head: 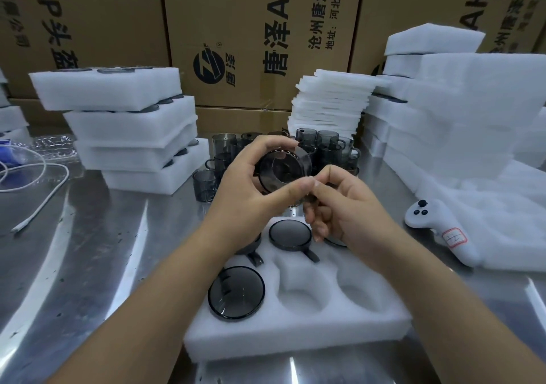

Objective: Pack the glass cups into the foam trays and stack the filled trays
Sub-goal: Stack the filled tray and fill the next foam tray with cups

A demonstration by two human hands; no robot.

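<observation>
A white foam tray (295, 336) lies on the steel table in front of me. Dark glass cups sit in its pockets, among them one at the front left (236, 292) and one in the back row (290, 233); two front pockets are bare. Above the tray my left hand (245, 182) grips a smoky glass cup (283, 171) round its body, bottom turned toward me. My right hand (342, 206) pinches the cup's near edge, where the handle seems to be. Several loose cups (328, 147) stand behind my hands.
Filled foam trays (127, 126) are stacked at the left. Thin foam sheets (331, 100) and thicker foam blocks (461, 111) are piled at the right. A white controller (437, 230) lies at the right, a white cable (44, 194) at the left. Cardboard boxes (254, 29) stand behind.
</observation>
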